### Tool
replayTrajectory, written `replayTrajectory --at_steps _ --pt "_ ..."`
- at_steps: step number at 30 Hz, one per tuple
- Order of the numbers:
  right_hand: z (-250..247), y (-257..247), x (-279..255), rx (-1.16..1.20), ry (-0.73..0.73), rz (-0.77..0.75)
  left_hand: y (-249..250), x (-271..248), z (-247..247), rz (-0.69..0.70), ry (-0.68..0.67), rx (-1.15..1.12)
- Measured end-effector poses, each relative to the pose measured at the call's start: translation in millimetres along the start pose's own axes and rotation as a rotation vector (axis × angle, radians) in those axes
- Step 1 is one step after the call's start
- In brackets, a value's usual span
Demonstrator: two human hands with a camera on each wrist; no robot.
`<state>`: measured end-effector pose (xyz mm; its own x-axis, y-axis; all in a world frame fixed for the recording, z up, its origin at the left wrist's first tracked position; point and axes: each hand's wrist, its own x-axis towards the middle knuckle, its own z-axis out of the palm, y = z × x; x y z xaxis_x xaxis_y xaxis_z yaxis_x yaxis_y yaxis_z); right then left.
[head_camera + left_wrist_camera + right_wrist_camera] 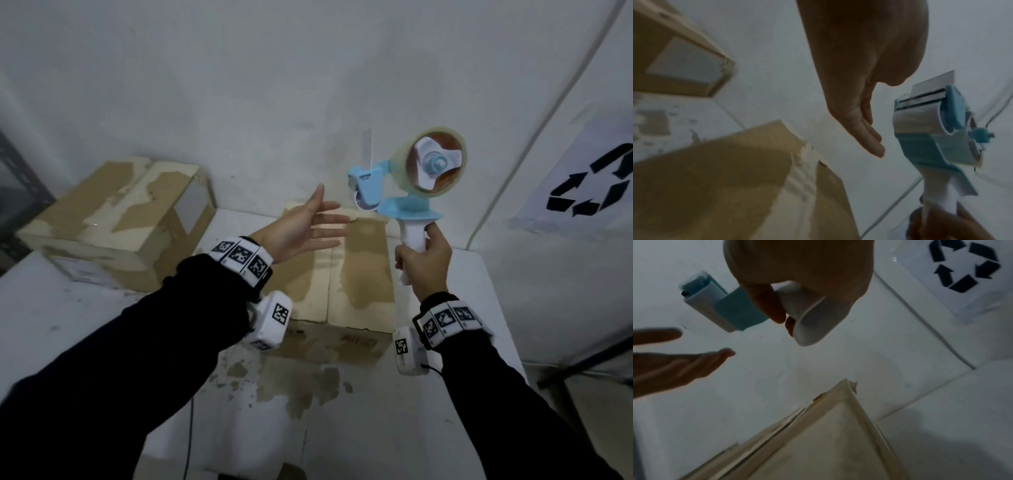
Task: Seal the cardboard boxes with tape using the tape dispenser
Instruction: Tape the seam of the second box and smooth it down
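Observation:
My right hand [423, 257] grips the white handle of a blue tape dispenser [400, 185] and holds it upright in the air above the near cardboard box [346, 274]. A clear tape roll [433, 164] sits on it, and a short tape end [367, 147] sticks up from the blade. My left hand [308, 228] hovers open, fingers spread, just left of the dispenser's front, touching nothing. In the left wrist view the straight left-hand fingers [869, 129] lie beside the dispenser's toothed blade [925, 95]. The right wrist view shows right-hand fingers [764, 301] curled round the handle [807, 318].
A second, worn cardboard box [116, 219] stands at the back left on the white table [376, 428]. A white wall rises right behind the boxes. A recycling sign [589, 185] and a cable [513, 164] are on the right. A dark shelf frame [17, 192] is at far left.

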<state>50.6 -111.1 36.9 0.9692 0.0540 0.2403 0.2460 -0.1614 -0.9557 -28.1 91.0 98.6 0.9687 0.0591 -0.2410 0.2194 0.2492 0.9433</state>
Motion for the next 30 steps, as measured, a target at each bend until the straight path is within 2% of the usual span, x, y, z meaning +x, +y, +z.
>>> replayTrajectory --at_steps 4,10,13,16,22,27,30 --pt "9.8 -8.8 -9.1 -0.036 -0.046 -0.045 2.7 -7.1 4.4 0.006 -0.054 -0.211" --pt "20.4 -16.3 -21.0 0.007 -0.106 -0.053 -8.1 -19.6 -11.7 0.063 0.021 -0.393" --pt "23.6 -16.9 -28.9 0.070 -0.181 -0.016 -16.6 -30.0 -26.5 0.031 0.052 -0.462" --pt "25.9 -15.6 -41.3 0.152 -0.238 0.036 -22.6 -43.3 -34.9 -0.052 0.063 -0.381" --pt "32.6 -8.1 -74.8 0.053 -0.337 0.082 -45.0 -65.0 -57.3 -0.287 0.169 -0.184" --pt "44.3 -8.7 -98.4 0.087 -0.484 0.162 -60.7 -84.1 -74.0 -0.270 0.247 -0.074" --pt "48.6 -14.6 -109.7 0.010 -0.492 0.147 -70.8 -88.0 -78.3 -0.225 0.314 0.022"
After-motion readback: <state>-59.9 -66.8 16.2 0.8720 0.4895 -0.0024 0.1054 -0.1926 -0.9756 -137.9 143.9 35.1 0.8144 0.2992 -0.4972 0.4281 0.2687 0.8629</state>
